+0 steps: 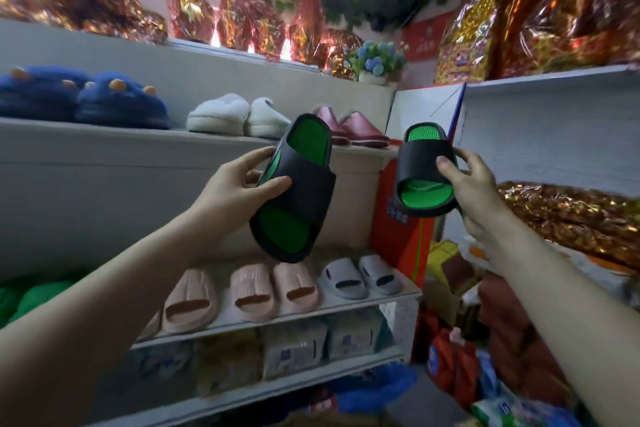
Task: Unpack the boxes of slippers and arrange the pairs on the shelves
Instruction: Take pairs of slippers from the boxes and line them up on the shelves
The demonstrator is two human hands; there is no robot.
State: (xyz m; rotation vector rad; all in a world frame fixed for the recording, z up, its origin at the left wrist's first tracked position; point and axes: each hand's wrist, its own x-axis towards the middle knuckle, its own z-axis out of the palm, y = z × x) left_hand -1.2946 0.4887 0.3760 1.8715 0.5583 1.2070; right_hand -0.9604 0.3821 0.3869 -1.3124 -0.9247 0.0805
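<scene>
I hold a pair of black slides with green footbeds up in front of the shelves. My left hand (pixel 239 184) grips the left slide (pixel 298 191) by its strap edge, tilted, toe end down. My right hand (pixel 474 184) grips the right slide (pixel 424 170) by its strap, heel end up. Both slides hang in the air between the upper shelf (pixel 104 130) and the lower shelf (pixel 311 315), touching neither.
The upper shelf carries blue plush slippers (pixel 86 97), white slippers (pixel 235 116) and pink slippers (pixel 353 130). The lower shelf holds beige slides (pixel 249 291) and white slides (pixel 360 277). A red box (pixel 401 239) stands at the shelf's right end. Packaged goods crowd the right side.
</scene>
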